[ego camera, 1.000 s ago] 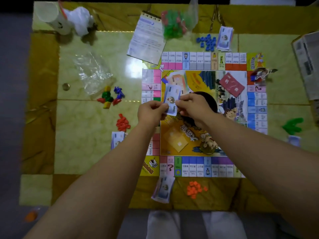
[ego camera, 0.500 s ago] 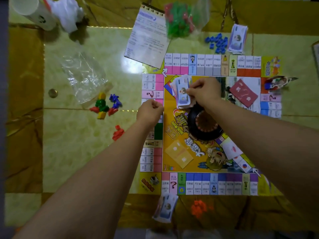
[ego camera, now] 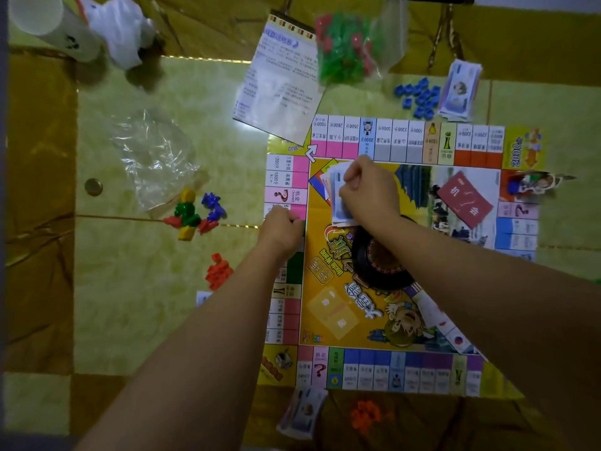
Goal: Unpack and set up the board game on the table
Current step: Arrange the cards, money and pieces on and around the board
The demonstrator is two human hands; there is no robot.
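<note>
Two hands (ego camera: 282,232) (ego camera: 370,193), one board (ego camera: 403,139), one gripped banknote stack (ego camera: 340,208).

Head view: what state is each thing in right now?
Game board: unfolded, flat on table.
Right hand: grips banknote stack over board.
Left hand: curled fist, nothing visible inside.
Clear bag: emptied, crumpled.
Bag of pieces: full.
Rules sheet: lying flat, overlapping board corner.

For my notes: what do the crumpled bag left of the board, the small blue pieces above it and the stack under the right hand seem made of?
The crumpled bag: thin clear plastic film, glossy; the table shows through it. The small blue pieces: probably moulded hard plastic, uniform colour. The stack: likely printed paper notes, thin fanned edges, gripped by the right hand.
</note>
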